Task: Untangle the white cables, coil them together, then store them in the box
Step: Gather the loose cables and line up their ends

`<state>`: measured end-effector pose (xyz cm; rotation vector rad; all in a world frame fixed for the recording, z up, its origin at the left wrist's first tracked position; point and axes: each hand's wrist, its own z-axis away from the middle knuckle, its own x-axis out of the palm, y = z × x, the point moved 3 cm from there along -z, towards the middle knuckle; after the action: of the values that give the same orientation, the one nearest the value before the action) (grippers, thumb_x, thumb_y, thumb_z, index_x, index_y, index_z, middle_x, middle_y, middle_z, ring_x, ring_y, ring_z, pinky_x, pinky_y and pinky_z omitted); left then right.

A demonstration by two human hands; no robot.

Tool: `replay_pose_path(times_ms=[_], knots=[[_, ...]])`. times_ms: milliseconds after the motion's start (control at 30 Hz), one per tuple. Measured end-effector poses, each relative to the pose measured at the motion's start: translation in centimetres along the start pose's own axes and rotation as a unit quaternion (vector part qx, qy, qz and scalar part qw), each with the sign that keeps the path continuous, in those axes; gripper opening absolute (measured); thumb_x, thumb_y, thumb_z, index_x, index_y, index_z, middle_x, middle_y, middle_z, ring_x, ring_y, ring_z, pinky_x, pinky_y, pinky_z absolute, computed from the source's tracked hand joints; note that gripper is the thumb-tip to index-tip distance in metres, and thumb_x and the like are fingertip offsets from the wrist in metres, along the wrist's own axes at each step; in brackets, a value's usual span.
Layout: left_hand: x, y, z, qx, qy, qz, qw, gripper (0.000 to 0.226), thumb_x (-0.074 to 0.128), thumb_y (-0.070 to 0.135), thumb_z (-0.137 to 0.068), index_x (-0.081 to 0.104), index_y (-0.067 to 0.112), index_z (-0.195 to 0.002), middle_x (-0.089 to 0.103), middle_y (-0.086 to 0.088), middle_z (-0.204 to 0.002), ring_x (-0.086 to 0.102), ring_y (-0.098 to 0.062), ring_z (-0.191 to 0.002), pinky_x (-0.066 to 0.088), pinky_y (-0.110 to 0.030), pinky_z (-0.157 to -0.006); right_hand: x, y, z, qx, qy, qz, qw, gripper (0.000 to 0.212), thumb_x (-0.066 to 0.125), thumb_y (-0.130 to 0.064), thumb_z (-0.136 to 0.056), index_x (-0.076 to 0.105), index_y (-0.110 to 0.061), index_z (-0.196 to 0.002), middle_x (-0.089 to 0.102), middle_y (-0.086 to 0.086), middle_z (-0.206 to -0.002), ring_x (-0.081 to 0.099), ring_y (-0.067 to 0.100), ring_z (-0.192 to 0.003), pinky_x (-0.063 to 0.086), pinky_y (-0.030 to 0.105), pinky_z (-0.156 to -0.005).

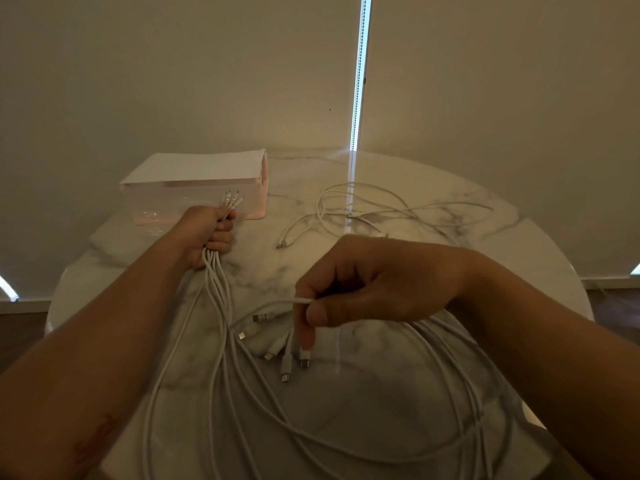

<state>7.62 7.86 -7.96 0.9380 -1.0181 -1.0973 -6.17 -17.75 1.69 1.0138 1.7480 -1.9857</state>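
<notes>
My left hand (211,233) grips a bundle of several white cables (214,289) near their plug ends, which stick out above the fist just in front of the box (194,174). The cables trail down in long loops across the near half of the round marble table (519,244). My right hand (367,289) pinches one white cable end between thumb and fingers above a fan of loose connector plugs (284,355) lying on the table. A separate tangle of white cables (367,213) lies at the back right. The box is pale, with a clear front wall and a white lid.
The table's edge curves round at the left and right, with dark floor beyond. Pale roller blinds hang close behind the table, with a bright gap (360,81) between them. The box stands at the table's back left.
</notes>
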Motion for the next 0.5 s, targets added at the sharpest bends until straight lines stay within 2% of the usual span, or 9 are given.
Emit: replay_pose_path(times_ms=[67, 167, 233, 300, 367, 433, 500], knots=[[0.1, 0.2, -0.1, 0.0, -0.01, 0.004, 1.0, 0.03, 0.029, 0.021, -0.106, 0.045, 0.014, -0.08, 0.029, 0.008, -0.044, 0.021, -0.002, -0.029, 0.013, -0.013, -0.027, -1.4, 0.2, -0.2, -0.008, 0.072, 0.034, 0.997, 0.016, 0.056, -0.014, -0.098, 0.073, -0.016, -0.099, 0.065, 0.013, -0.074, 0.053, 0.033, -0.063, 0.046, 0.04, -0.062], [0.4, 1.3, -0.2, 0.004, -0.034, 0.026, 0.999, 0.031, 0.03, 0.022, -0.105, 0.045, 0.014, -0.08, 0.03, 0.007, -0.045, 0.022, -0.003, -0.03, 0.015, -0.014, -0.027, -4.6, 1.2, -0.6, 0.013, 0.251, 0.062, 0.966, 0.018, 0.058, -0.014, -0.098, 0.074, -0.008, -0.097, 0.068, 0.009, -0.071, 0.064, 0.025, -0.064, 0.055, 0.032, -0.065], [1.1, 2.2, 0.0, 0.014, -0.047, 0.032, 0.998, 0.03, 0.031, 0.02, -0.104, 0.045, 0.014, -0.079, 0.029, 0.007, -0.047, 0.021, -0.003, -0.031, 0.015, -0.014, -0.027, -6.2, 1.6, -0.8, 0.031, 0.308, 0.093, 0.946, 0.02, 0.057, -0.018, -0.098, 0.074, -0.009, -0.1, 0.07, 0.007, -0.072, 0.066, 0.021, -0.066, 0.056, 0.032, -0.068], [1.9, 3.0, 0.1, 0.024, -0.055, 0.027, 0.998, 0.029, 0.031, 0.017, -0.103, 0.045, 0.015, -0.078, 0.028, 0.007, -0.046, 0.021, -0.003, -0.031, 0.014, -0.014, -0.027, -6.8, 1.6, -1.1, 0.058, 0.265, 0.153, 0.95, 0.021, 0.058, -0.025, -0.098, 0.075, -0.017, -0.105, 0.073, 0.0, -0.077, 0.067, 0.016, -0.07, 0.055, 0.032, -0.07], [2.5, 3.6, 0.1, 0.025, -0.061, 0.044, 0.997, 0.03, 0.03, 0.018, -0.104, 0.045, 0.015, -0.079, 0.028, 0.007, -0.046, 0.022, -0.003, -0.031, 0.015, -0.015, -0.026, -6.1, 1.5, -1.5, 0.086, 0.13, 0.158, 0.975, 0.023, 0.058, -0.028, -0.097, 0.074, -0.018, -0.11, 0.075, -0.001, -0.084, 0.069, 0.013, -0.072, 0.056, 0.027, -0.07], [2.8, 4.5, 0.0, 0.024, -0.058, 0.064, 0.996, 0.032, 0.028, 0.019, -0.106, 0.045, 0.015, -0.079, 0.028, 0.008, -0.046, 0.022, -0.003, -0.03, 0.016, -0.015, -0.026, -5.3, 1.2, -1.2, 0.131, -0.012, 0.087, 0.987, 0.032, 0.057, -0.034, -0.097, 0.07, -0.014, -0.119, 0.075, 0.003, -0.097, 0.072, 0.017, -0.08, 0.06, 0.033, -0.076], [3.0, 5.8, 0.0, 0.026, -0.057, 0.08, 0.995, 0.033, 0.027, 0.02, -0.106, 0.045, 0.015, -0.079, 0.029, 0.008, -0.046, 0.022, -0.003, -0.03, 0.017, -0.016, -0.026, -5.6, 0.7, -0.5, 0.185, -0.081, -0.044, 0.978, 0.049, 0.05, -0.045, -0.095, 0.063, -0.009, -0.126, 0.072, 0.011, -0.109, 0.072, 0.028, -0.088, 0.06, 0.045, -0.074]])
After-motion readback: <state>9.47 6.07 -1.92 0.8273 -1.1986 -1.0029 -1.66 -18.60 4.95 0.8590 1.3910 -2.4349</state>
